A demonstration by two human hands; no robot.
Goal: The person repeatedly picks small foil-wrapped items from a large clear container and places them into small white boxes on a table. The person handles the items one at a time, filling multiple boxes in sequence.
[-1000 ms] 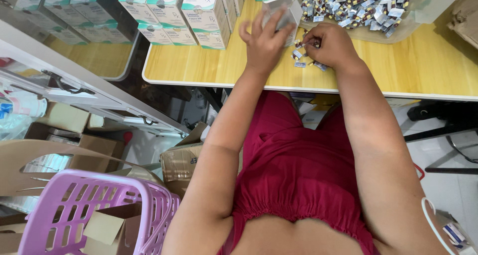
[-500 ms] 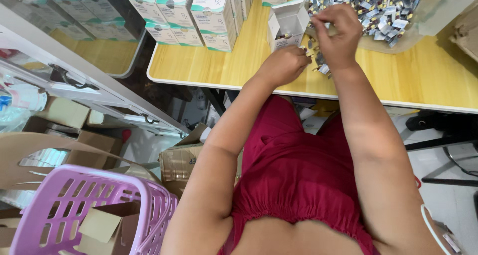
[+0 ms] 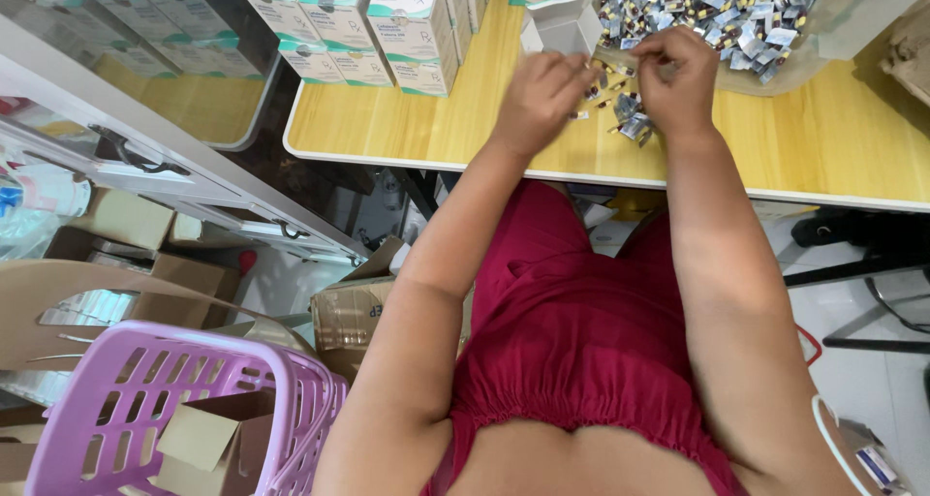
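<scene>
bright even daylight | soft shadows | hands slightly motion-blurred | wide-angle edge distortion

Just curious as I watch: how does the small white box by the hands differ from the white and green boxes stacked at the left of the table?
The small white box stands alone with its flap open; the stacked boxes are shut and packed in rows. The small white box looks plain, while the stacked boxes have green tops. Both sit on the yellow wooden table.

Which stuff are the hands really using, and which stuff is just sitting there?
In use:
left hand and right hand, handling small blister strips
open white box just behind the hands
strip pile

Just lying about:
stacked boxes
purple basket
cardboard cartons on the floor
</scene>
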